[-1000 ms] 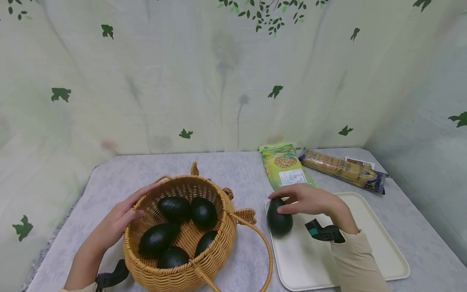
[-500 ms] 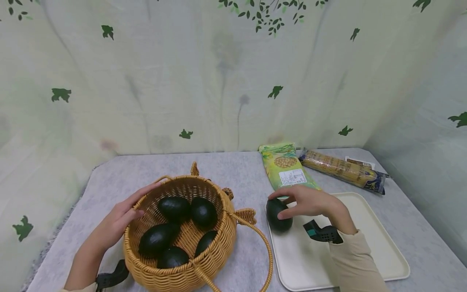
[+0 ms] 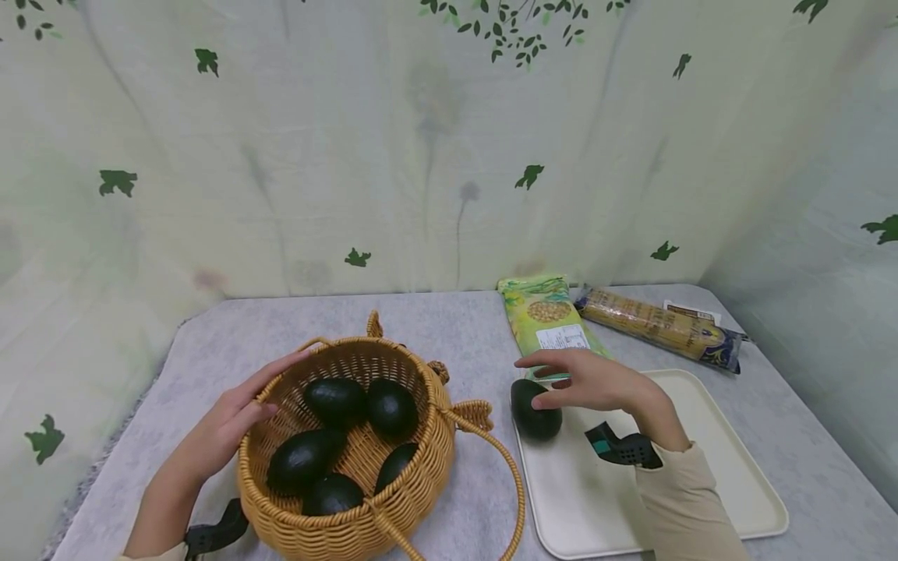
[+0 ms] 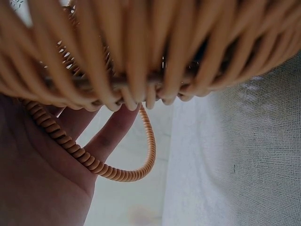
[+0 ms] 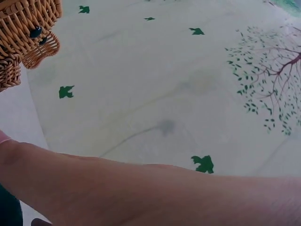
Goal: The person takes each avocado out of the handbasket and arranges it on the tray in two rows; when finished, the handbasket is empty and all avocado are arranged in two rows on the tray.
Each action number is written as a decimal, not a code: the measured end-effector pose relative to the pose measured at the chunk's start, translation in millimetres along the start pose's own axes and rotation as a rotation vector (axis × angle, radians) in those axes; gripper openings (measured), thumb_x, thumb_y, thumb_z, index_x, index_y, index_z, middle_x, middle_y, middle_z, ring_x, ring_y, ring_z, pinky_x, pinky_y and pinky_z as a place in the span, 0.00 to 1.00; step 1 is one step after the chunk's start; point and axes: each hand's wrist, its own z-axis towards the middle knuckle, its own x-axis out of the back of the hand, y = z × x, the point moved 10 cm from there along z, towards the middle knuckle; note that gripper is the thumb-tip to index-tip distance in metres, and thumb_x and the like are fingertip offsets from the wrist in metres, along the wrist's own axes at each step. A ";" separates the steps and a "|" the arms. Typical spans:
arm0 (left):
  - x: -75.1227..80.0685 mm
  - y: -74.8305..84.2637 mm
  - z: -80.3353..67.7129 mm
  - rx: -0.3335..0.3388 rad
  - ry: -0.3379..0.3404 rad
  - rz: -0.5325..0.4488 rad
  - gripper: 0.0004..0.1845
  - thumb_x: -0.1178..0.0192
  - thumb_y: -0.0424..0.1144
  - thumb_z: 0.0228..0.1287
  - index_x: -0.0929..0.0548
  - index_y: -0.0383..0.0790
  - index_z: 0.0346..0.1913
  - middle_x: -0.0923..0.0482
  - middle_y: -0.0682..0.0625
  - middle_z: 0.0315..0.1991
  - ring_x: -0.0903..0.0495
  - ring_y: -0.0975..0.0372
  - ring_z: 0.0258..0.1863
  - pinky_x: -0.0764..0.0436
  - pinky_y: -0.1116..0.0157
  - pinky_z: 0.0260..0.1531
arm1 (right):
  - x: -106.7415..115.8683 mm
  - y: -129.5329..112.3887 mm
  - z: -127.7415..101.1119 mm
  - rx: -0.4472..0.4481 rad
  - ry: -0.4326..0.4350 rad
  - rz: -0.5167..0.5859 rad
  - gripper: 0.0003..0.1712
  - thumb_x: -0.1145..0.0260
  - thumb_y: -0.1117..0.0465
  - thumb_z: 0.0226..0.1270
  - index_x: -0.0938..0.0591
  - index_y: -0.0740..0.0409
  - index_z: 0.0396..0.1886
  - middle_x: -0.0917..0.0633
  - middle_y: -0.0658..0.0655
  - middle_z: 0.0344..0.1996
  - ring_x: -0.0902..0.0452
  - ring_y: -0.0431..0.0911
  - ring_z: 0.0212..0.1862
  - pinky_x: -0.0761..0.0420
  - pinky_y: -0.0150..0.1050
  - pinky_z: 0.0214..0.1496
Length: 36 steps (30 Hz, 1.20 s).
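Observation:
My left hand (image 3: 228, 421) holds the rim of a wicker basket (image 3: 433, 479), thumb inside and fingers outside. Seen from the left wrist, the fingers lie behind the looped handle (image 4: 127, 174), against the woven wall (image 4: 136, 56). Several dark green avocados (image 3: 306, 461) lie in the basket. One more avocado (image 3: 536, 422) lies on the near-left part of a white tray (image 3: 596, 506). Over it is my right hand (image 3: 596, 382), fingers extended and raised off its top, thumb at its side. In the right wrist view, that avocado (image 5: 9, 207) shows only at the lower left corner.
Behind the tray lies a green and yellow bag (image 3: 550, 315) with a white label. A long packet of spaghetti (image 3: 652, 323) lies to its right, beside a small card (image 3: 691, 313). The basket's right handle (image 3: 515, 475) sticks out toward the tray. A leaf-print curtain (image 3: 421, 156) closes off the back.
The right hand's fingers have lifted and spread from the avocado, which has tipped slightly and settled on the tray. The left hand and the basket have stayed still.

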 end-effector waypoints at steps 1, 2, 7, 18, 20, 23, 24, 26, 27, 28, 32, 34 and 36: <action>0.0 -0.2 0.0 0.000 0.000 -0.002 0.34 0.53 0.30 0.75 0.37 0.55 0.80 0.36 0.73 0.73 0.30 0.79 0.62 0.18 0.62 0.44 | 1.3 -2.1 0.2 0.009 0.012 -0.006 0.35 0.31 0.53 0.73 0.28 0.60 0.74 0.25 0.64 0.71 0.28 0.63 0.70 0.24 0.57 0.66; 0.1 -0.5 -0.1 0.000 0.001 -0.003 0.34 0.53 0.30 0.75 0.36 0.55 0.80 0.36 0.73 0.74 0.30 0.79 0.62 0.18 0.63 0.44 | 2.8 -4.2 0.5 0.018 0.027 -0.021 0.34 0.31 0.53 0.73 0.27 0.59 0.74 0.25 0.64 0.70 0.27 0.63 0.70 0.24 0.57 0.66; 0.3 -1.0 -0.3 -0.001 0.005 0.007 0.33 0.54 0.31 0.75 0.36 0.55 0.80 0.36 0.71 0.74 0.31 0.79 0.63 0.18 0.60 0.46 | 8.0 -12.0 1.3 0.034 0.077 -0.063 0.32 0.31 0.51 0.73 0.25 0.56 0.73 0.22 0.62 0.68 0.26 0.60 0.69 0.24 0.58 0.67; 0.2 -3.8 -0.6 0.018 0.011 0.003 0.33 0.53 0.32 0.75 0.36 0.57 0.80 0.36 0.75 0.72 0.30 0.80 0.61 0.18 0.62 0.44 | 11.1 -35.2 2.4 0.136 0.145 -0.073 0.28 0.30 0.54 0.72 0.22 0.53 0.70 0.19 0.55 0.66 0.23 0.53 0.66 0.21 0.50 0.64; 0.3 -3.6 -0.6 0.016 0.012 0.001 0.33 0.53 0.32 0.75 0.36 0.56 0.80 0.36 0.75 0.72 0.30 0.79 0.61 0.18 0.62 0.44 | 10.6 -39.8 2.7 0.157 0.155 -0.075 0.28 0.30 0.54 0.73 0.22 0.54 0.70 0.19 0.55 0.66 0.22 0.54 0.66 0.20 0.49 0.63; 0.0 -3.5 -0.6 0.017 0.013 -0.007 0.33 0.54 0.33 0.75 0.36 0.56 0.80 0.36 0.75 0.71 0.30 0.79 0.61 0.18 0.63 0.44 | 10.2 -46.4 3.5 0.194 0.174 -0.061 0.27 0.30 0.55 0.73 0.21 0.54 0.69 0.19 0.55 0.66 0.22 0.55 0.66 0.19 0.47 0.62; -0.2 -3.5 -0.5 0.017 0.013 -0.009 0.33 0.54 0.33 0.75 0.35 0.56 0.80 0.36 0.76 0.71 0.30 0.79 0.61 0.18 0.63 0.44 | 10.5 -48.8 3.6 0.209 0.183 -0.050 0.27 0.31 0.56 0.73 0.21 0.54 0.69 0.19 0.55 0.66 0.22 0.56 0.66 0.19 0.48 0.62; -0.9 -2.9 -0.4 0.016 0.008 -0.013 0.33 0.54 0.32 0.75 0.36 0.57 0.80 0.36 0.74 0.72 0.30 0.79 0.61 0.17 0.63 0.44 | 11.3 -52.4 3.7 0.231 0.202 -0.024 0.26 0.31 0.57 0.74 0.22 0.53 0.69 0.19 0.54 0.66 0.22 0.54 0.66 0.19 0.47 0.62; -1.3 -2.9 -0.4 0.016 0.005 -0.013 0.34 0.54 0.32 0.75 0.36 0.57 0.80 0.36 0.74 0.72 0.30 0.79 0.62 0.18 0.62 0.45 | 11.7 -54.3 3.6 0.243 0.211 -0.006 0.26 0.31 0.58 0.74 0.22 0.53 0.70 0.18 0.54 0.66 0.22 0.54 0.66 0.19 0.47 0.62; -1.4 -2.9 -0.6 0.016 0.004 -0.010 0.34 0.53 0.32 0.74 0.36 0.57 0.80 0.36 0.73 0.72 0.30 0.79 0.62 0.18 0.62 0.44 | 12.0 -56.6 3.6 0.254 0.219 0.011 0.26 0.32 0.58 0.74 0.22 0.52 0.70 0.18 0.53 0.66 0.22 0.53 0.66 0.19 0.46 0.62; -0.9 -4.1 -1.7 0.026 0.002 -0.008 0.35 0.53 0.30 0.73 0.36 0.57 0.80 0.35 0.74 0.72 0.29 0.78 0.61 0.17 0.59 0.45 | 13.2 -68.9 3.8 0.301 0.248 0.068 0.26 0.32 0.61 0.74 0.22 0.53 0.69 0.19 0.52 0.66 0.23 0.49 0.67 0.20 0.42 0.63; -0.6 -5.0 -2.1 0.031 0.001 -0.017 0.35 0.53 0.30 0.73 0.36 0.57 0.80 0.36 0.75 0.71 0.29 0.78 0.60 0.17 0.60 0.43 | 13.8 -77.4 4.4 0.327 0.262 0.087 0.26 0.32 0.63 0.74 0.22 0.55 0.70 0.19 0.53 0.66 0.23 0.49 0.68 0.20 0.41 0.63; -0.4 -4.3 -2.1 0.024 0.000 -0.025 0.35 0.53 0.30 0.73 0.36 0.56 0.80 0.36 0.75 0.71 0.28 0.78 0.60 0.17 0.63 0.42 | 13.9 -85.9 5.4 0.345 0.271 0.100 0.26 0.32 0.63 0.74 0.22 0.56 0.70 0.19 0.54 0.66 0.24 0.49 0.68 0.20 0.41 0.63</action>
